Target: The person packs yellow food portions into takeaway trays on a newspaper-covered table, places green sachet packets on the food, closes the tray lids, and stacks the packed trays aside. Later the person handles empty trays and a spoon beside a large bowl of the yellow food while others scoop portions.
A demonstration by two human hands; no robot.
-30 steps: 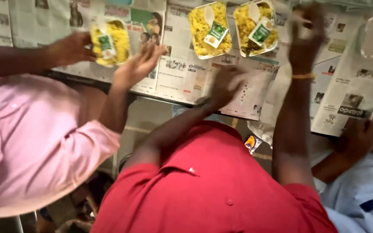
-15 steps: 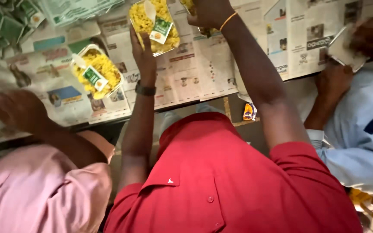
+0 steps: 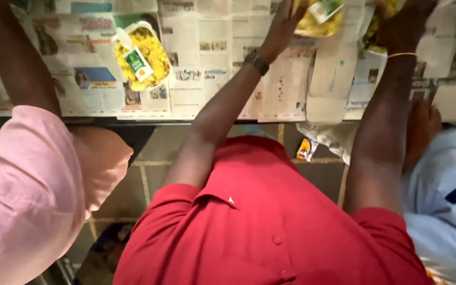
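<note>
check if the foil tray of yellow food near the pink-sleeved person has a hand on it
No, the foil tray of yellow food lies alone on the newspaper-covered table, no hand touching it.

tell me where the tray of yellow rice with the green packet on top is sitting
In the head view the tray of yellow rice lies upper left on the newspaper-covered table, untouched, left of the left hand and beside the arm of the person in pink.

A clear plastic tray of yellow food [image 3: 142, 54] with a small green-and-white sachet [image 3: 135, 60] on top lies on the newspaper-covered table, a second such tray with a sachet [image 3: 316, 18] sits at the top edge, and a small orange-yellow packet [image 3: 306, 150] lies on the floor below.
</note>
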